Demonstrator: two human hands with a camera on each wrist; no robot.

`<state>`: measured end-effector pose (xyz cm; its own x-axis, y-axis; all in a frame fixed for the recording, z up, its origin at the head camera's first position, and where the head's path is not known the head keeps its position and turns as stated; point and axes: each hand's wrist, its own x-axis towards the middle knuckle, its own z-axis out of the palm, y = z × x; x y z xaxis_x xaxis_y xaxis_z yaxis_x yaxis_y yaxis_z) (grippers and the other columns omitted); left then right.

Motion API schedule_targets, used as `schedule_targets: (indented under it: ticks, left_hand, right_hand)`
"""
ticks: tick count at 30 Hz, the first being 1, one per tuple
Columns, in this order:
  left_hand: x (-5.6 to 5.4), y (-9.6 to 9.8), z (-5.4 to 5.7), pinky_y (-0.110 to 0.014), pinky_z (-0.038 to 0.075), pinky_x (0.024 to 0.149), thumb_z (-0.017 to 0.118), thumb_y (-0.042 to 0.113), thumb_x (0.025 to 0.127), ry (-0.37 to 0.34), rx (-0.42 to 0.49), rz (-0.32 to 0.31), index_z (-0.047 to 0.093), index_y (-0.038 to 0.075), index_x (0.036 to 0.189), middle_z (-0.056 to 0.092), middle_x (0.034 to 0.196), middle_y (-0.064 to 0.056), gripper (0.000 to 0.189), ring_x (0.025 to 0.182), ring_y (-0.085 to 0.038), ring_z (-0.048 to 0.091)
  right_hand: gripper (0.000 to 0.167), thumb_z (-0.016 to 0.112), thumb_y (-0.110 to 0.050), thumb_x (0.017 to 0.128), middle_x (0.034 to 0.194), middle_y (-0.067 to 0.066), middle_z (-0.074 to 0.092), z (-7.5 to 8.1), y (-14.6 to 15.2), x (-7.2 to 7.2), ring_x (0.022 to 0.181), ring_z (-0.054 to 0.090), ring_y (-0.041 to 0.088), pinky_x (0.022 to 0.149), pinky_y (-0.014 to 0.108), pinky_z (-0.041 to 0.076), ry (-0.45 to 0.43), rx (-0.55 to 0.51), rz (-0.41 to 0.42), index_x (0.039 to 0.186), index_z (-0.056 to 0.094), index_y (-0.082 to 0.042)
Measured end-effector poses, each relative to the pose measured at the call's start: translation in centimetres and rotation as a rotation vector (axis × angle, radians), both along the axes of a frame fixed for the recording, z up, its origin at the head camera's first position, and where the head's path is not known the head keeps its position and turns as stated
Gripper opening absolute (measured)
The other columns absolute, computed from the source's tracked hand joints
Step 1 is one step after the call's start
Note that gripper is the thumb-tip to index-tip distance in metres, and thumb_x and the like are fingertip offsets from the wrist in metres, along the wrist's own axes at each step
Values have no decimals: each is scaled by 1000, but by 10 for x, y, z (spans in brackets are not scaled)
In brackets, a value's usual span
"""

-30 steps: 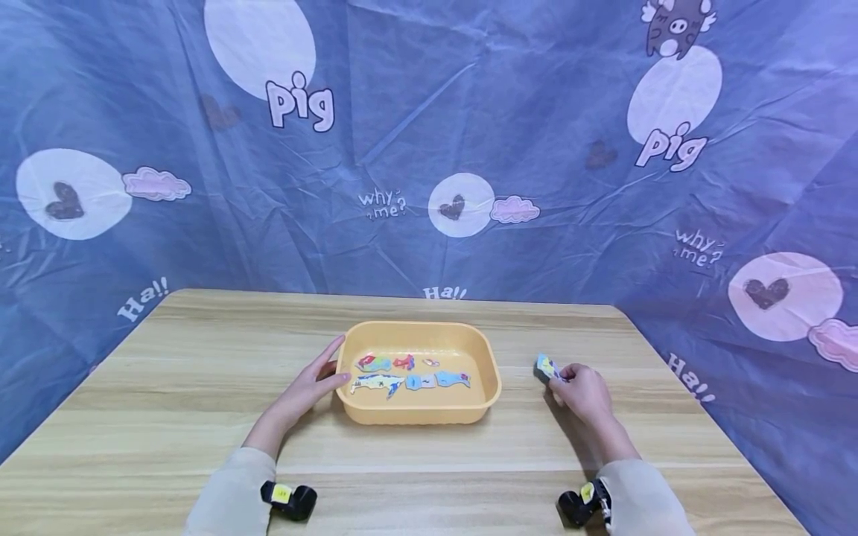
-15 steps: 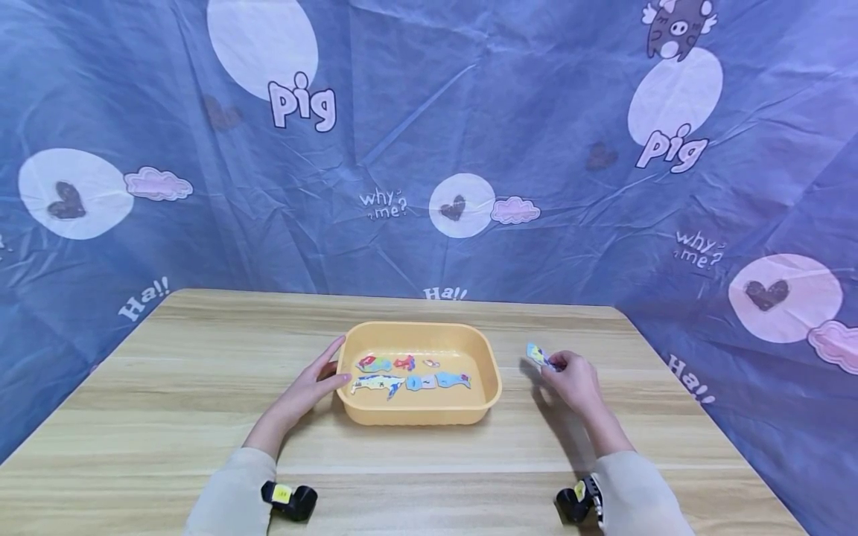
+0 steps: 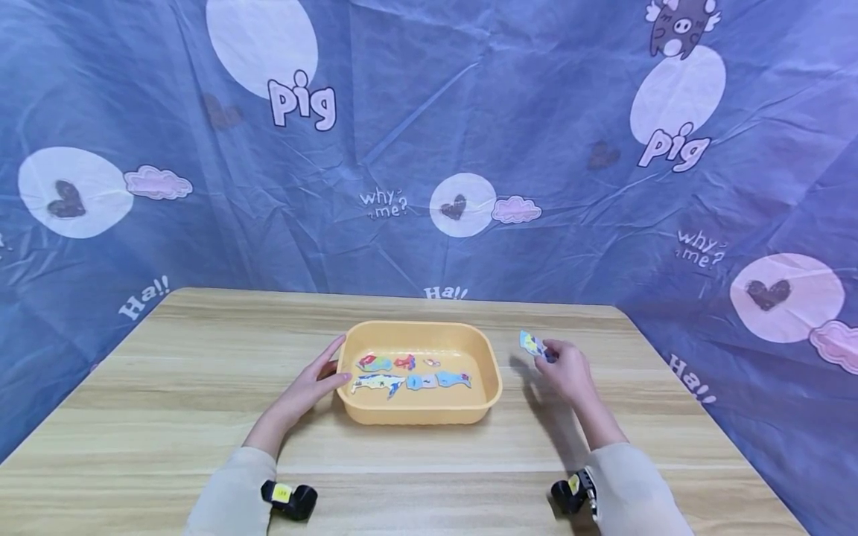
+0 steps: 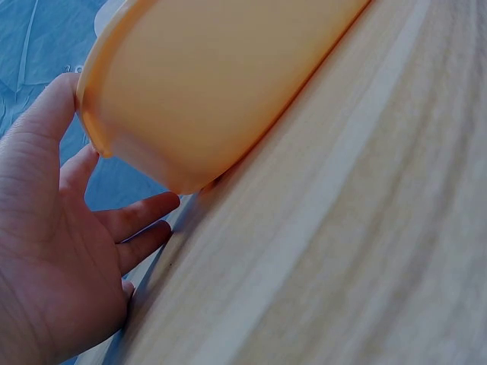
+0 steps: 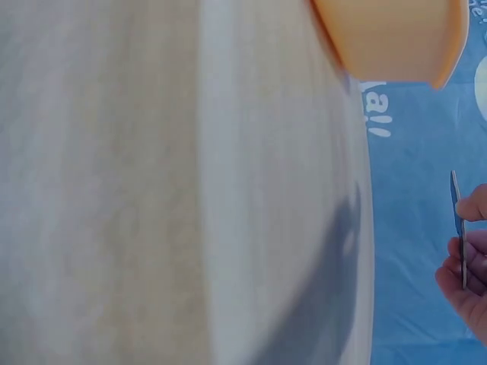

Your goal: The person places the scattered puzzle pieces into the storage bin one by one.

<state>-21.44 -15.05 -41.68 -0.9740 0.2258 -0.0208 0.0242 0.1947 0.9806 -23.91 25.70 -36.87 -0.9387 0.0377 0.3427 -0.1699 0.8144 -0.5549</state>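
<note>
My left hand rests against the left end of a yellow-orange plastic tray. In the left wrist view the thumb touches the rim and the other fingers lie spread, fairly straight, along the outside wall. To the right of the tray, my right hand pinches a flat puzzle piece, light blue with yellow, raised above the table. The right wrist view shows this thin piece edge-on between thumb and fingers. Inside the tray lie several flat picture pieces: a whale-like one, a red one and blue ones.
The wood-grain table stands against a blue printed curtain at the back and sides. Small black cameras sit on both wrists over light sleeves.
My right hand has lifted the puzzle piece higher and moved forward and left, nearer the tray. The left hand and tray have stayed in place.
</note>
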Motion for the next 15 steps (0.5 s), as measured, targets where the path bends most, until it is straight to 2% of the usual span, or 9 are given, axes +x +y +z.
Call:
schedule_targets:
  ticks: [3, 10, 15]
  left_hand:
    - [-1, 1, 1, -48, 21, 96, 55, 19, 84, 8, 10, -5, 18, 27, 138, 36, 129, -20, 66, 117, -31, 33]
    - [0, 0, 2, -48, 21, 96, 55, 18, 84, 3, 29, -14, 18, 27, 138, 37, 128, -22, 67, 117, -31, 33]
    - [0, 0, 2, -49, 19, 96, 55, 19, 84, -2, 29, -19, 18, 27, 138, 36, 128, -22, 66, 118, -31, 32]
  right_hand:
    - [34, 57, -4, 71, 89, 25, 57, 4, -4, -2, 77, 52, 31, 69, 42, 42, 25, 2, 20, 101, 57, 13]
    - [31, 58, -2, 70, 79, 17, 59, 14, -15, -8, 68, 50, 25, 61, 36, 41, 54, 14, 69, 98, 60, 10]
    - [32, 58, -2, 70, 82, 18, 58, 23, -24, -11, 69, 51, 26, 62, 36, 42, 46, -4, 102, 100, 59, 10]
